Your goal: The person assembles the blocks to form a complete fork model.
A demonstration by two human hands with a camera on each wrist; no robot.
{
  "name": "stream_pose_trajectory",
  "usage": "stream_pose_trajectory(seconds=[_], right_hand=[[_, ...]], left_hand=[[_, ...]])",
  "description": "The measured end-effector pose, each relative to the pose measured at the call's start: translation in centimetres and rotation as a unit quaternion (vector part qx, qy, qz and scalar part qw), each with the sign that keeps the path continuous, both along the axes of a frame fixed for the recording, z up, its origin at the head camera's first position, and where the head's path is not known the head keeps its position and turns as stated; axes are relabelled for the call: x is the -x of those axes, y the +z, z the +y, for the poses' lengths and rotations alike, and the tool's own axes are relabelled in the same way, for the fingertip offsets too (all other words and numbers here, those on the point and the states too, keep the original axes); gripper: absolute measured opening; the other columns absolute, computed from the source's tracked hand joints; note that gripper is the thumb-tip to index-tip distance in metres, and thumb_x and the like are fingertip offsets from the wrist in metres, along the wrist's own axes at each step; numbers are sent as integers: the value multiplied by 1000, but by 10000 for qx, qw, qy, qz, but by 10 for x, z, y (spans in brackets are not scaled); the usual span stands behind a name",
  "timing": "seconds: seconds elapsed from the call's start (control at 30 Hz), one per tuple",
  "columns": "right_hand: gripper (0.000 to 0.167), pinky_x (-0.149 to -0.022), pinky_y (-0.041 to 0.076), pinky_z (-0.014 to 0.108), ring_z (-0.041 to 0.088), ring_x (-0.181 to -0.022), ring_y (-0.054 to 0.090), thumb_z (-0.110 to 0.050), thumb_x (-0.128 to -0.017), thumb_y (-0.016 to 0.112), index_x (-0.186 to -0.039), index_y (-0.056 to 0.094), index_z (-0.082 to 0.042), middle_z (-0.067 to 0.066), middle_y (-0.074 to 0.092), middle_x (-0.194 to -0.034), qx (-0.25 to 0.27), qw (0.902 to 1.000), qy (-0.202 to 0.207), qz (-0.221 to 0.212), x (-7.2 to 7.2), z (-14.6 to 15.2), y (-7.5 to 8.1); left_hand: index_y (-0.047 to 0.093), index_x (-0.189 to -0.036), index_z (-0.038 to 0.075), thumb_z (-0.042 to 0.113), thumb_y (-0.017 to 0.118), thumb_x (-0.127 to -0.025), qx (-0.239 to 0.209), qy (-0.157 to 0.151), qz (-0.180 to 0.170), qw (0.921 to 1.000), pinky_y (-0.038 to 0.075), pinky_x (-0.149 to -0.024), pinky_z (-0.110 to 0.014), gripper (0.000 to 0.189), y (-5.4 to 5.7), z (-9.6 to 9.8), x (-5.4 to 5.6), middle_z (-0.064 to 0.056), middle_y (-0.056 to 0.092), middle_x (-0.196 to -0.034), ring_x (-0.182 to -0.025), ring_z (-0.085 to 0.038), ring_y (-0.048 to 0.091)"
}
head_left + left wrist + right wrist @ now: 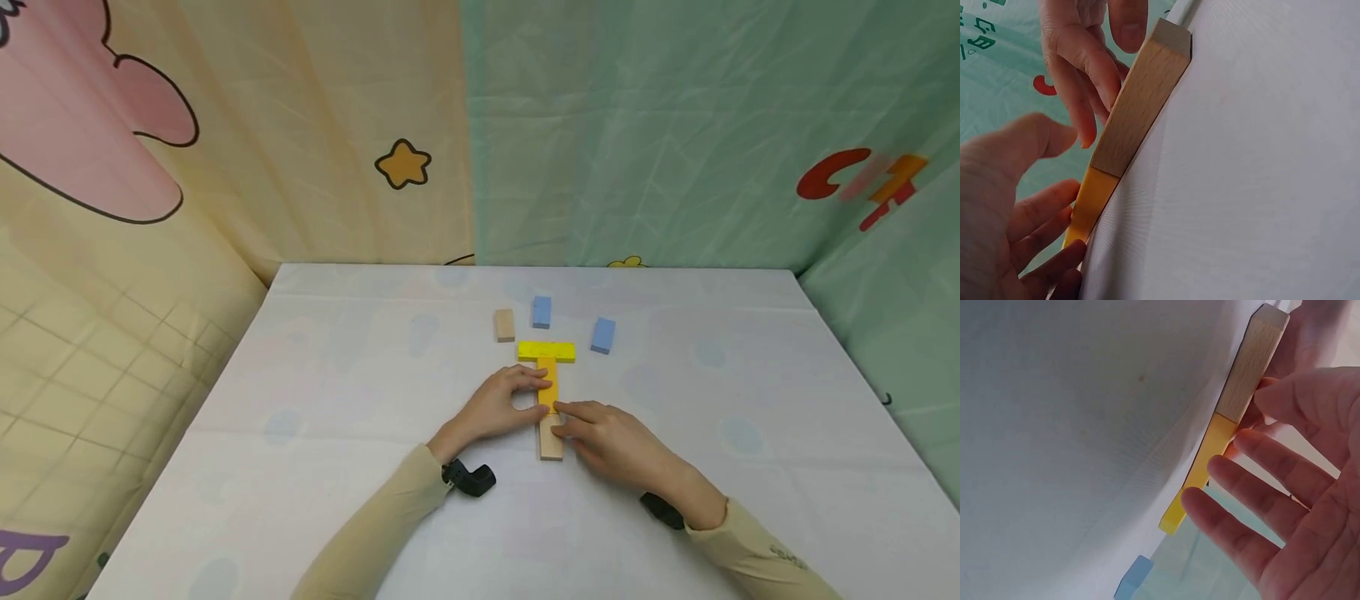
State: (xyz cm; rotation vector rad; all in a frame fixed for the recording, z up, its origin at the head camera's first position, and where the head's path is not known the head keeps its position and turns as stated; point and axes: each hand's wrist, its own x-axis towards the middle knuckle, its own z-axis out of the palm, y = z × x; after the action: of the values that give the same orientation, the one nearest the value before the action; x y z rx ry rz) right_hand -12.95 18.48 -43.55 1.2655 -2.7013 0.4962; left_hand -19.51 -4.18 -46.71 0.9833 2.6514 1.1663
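On the white table an orange block [549, 385] and a natural wood block [551, 439] lie end to end in one line. A yellow block [547, 351] lies crosswise at the far end of the orange one, forming a T. My left hand [501, 403] is at the left side of the orange block, its fingertips touching that block and its thumb apart from it in the left wrist view. My right hand [618, 442] is on the other side, fingers loosely extended near the seam between orange and wood; whether they touch is unclear.
Beyond the T stand a small wood block [505, 326] and two blue blocks, one in the middle [542, 312] and one to the right [603, 335]. Printed curtains [337, 133] hang behind the table and at its sides.
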Motion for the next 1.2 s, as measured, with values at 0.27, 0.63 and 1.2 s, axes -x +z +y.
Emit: stream_pose_trajectory(seconds=[0.27, 0.63, 1.2], right_hand=[[35, -89, 47, 42, 28, -117, 53, 3, -84, 66, -117, 65, -9, 12, 54, -132, 30, 9996, 159, -212, 4, 2, -4], [29, -89, 47, 41, 24, -113, 56, 2, -85, 65, -110, 71, -12, 9, 58, -128, 101, 9990, 140, -416, 10, 4, -1], [25, -91, 46, 42, 25, -115, 55, -2, -87, 65, -110, 71, -10, 9, 58, -127, 101, 9974, 72, -705, 13, 2, 2]], left_hand=[[55, -132, 21, 61, 66, -78, 879, -78, 133, 9960, 30, -104, -40, 68, 2, -2, -8, 9, 42, -142, -131, -11, 34], [43, -138, 20, 72, 68, -68, 1320, -228, 462, 9899, 29, -101, -38, 91, -1, 2, -13, 8, 31, -149, -134, -12, 28], [41, -139, 20, 72, 69, -66, 1333, -205, 803, 9876, 29, -101, -39, 94, -4, 4, -15, 4, 28, -151, -134, -12, 27]])
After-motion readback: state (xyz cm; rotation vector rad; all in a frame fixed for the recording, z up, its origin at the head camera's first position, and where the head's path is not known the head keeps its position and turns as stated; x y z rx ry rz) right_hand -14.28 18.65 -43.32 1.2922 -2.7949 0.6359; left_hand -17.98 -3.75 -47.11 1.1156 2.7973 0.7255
